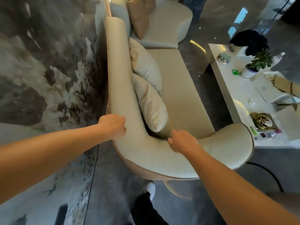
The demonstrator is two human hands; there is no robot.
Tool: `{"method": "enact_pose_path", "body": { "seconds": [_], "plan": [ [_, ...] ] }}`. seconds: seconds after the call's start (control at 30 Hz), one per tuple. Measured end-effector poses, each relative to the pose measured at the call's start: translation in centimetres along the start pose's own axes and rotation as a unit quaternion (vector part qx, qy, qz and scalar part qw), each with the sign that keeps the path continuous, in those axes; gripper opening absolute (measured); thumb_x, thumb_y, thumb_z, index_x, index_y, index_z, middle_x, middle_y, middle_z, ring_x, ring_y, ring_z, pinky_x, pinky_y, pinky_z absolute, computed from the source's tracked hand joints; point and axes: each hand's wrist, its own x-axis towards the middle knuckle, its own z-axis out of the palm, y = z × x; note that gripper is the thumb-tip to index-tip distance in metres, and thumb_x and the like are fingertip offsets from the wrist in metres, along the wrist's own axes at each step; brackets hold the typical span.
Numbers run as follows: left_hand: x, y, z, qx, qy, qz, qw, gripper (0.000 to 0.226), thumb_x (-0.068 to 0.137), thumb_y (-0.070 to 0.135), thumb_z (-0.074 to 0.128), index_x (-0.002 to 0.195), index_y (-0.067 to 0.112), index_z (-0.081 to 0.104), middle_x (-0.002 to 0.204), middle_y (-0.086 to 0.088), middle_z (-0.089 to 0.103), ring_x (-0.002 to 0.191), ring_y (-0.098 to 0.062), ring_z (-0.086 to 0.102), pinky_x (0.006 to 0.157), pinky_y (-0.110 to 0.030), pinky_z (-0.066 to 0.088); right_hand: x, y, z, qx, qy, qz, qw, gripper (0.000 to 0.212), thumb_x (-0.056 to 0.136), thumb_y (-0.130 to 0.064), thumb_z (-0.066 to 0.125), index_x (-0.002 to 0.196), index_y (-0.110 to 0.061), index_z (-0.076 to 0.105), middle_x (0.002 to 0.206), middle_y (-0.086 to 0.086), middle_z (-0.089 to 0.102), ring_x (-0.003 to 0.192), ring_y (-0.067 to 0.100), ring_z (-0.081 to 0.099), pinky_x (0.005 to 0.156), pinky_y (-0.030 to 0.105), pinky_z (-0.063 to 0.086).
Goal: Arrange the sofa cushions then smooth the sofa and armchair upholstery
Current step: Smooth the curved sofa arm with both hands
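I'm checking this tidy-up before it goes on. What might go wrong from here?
1. Both hands, left and right, grip the sofa back; a tug may topple the near cushion leaning there.
2. A black cable runs on the floor by the right arm; a step there may snag it.

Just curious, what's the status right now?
Left hand closed on the sofa back; right hand fisted at its corner. Two pale cushions leaning upright. Nothing blocking.

sofa (181, 88) | cream, curved | two cream cushions (149, 88) against backrest
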Motion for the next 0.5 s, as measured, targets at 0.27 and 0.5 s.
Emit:
{"method": "enact_pose_path", "body": {
  "seconds": [0.27, 0.5],
  "plan": [
    [1.2, 2.3, 8.5, 0.06, 0.082, -0.035, 0.994, 0.035, 0.098, 0.041, 0.04, 0.106, 0.013, 0.059, 0.086, -0.004, 0.055, 0.072, -0.026, 0.054, 0.052, -0.033, 0.037, -0.5, 1.6, 13.6, 0.046, 0.056, -0.051, 0.996, 0.054, 0.092, -0.065, 0.027, 0.138, -0.039, 0.041, 0.144, 0.006, 0.039, 0.136, 0.032, 0.033, 0.107, 0.05, 0.028],
    [5.1, 10.1, 19.1, -0.206, 0.152, -0.238, 0.937, 0.08, 0.088, 0.072, 0.027, 0.151, 0.028, 0.004, 0.161, -0.008, -0.004, 0.14, -0.05, 0.001, 0.098, -0.063, 0.037, 3.3, 4.0, 17.5, -0.005, 0.171, -0.039, 0.985, 0.088, 0.072, -0.086, -0.006, 0.151, -0.047, 0.002, 0.164, 0.005, 0.011, 0.149, 0.028, 0.001, 0.112, 0.063, -0.003]
  ]
}}
